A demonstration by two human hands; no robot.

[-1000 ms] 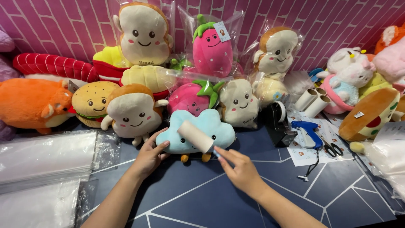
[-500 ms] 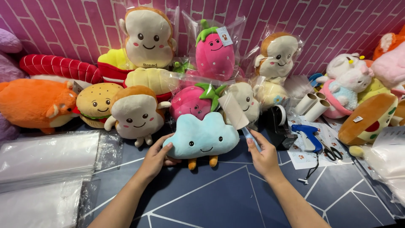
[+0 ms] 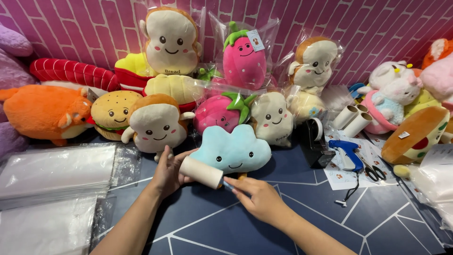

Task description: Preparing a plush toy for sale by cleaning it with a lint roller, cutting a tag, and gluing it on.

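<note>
Lint roller (image 3: 202, 172) lies across the lower left of the blue cloud plush (image 3: 232, 152), tilted, white roll end up-left, handle end down-right. Right hand (image 3: 257, 198) has its grip clamped on the handle w/ fingertips pinching right where roll meets handle – so the roll sits just up-left of that grip, past the fingertips. Left hand (image 3: 168, 172) is at the cloud's left edge, fingers curled behind the plush & thumb near the roll's far end; grip closed on the plush edge, steadying it. Cloud plush rests face-up on the dark blue tabletop (image 3: 302, 217), in front of the toast plush (image 3: 155, 123) & pink strawberry plush (image 3: 218, 112). To the left – stack of clear plastic bags (image 3: 52, 170). To the right, well apart: blue tagging gun (image 3: 345, 153), scissors (image 3: 375, 172), two spare roller cores (image 3: 351, 120)
</note>
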